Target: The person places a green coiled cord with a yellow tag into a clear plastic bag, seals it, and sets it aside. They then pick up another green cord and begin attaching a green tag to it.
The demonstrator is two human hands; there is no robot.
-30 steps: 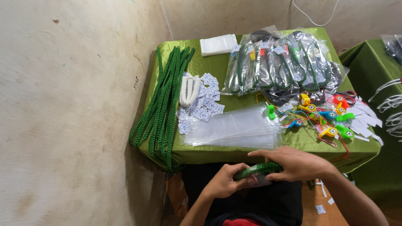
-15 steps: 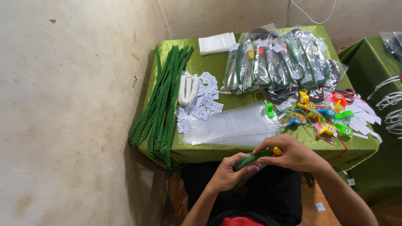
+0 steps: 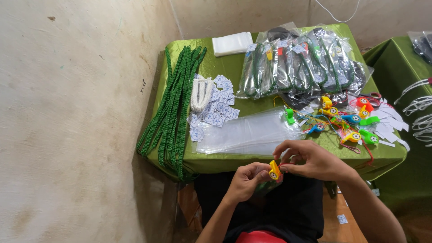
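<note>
I count one small yellow plastic whistle (image 3: 274, 170) pinched between both hands, near the desk's (image 3: 225, 67) front edge: left hand (image 3: 246, 179) fingers closed under it, right hand (image 3: 310, 158) fingers pinched at its top. Roughly nine coloured plastic whistles (image 3: 346, 119) lie right; one white cord coil (image 3: 201, 93) sits left.

On the desk (image 3: 225, 162), braided cords (image 3: 173, 108) lie along the left edge, with a coiled cord (image 3: 201, 94) and round stickers (image 3: 216, 112) just right of them. Clear sleeves (image 3: 247, 135) lie at the near middle, filled bags (image 3: 301, 63) behind them, and loose whistles (image 3: 346, 119) to the right. Both hands hold one whistle (image 3: 273, 170) before the near edge.
</note>
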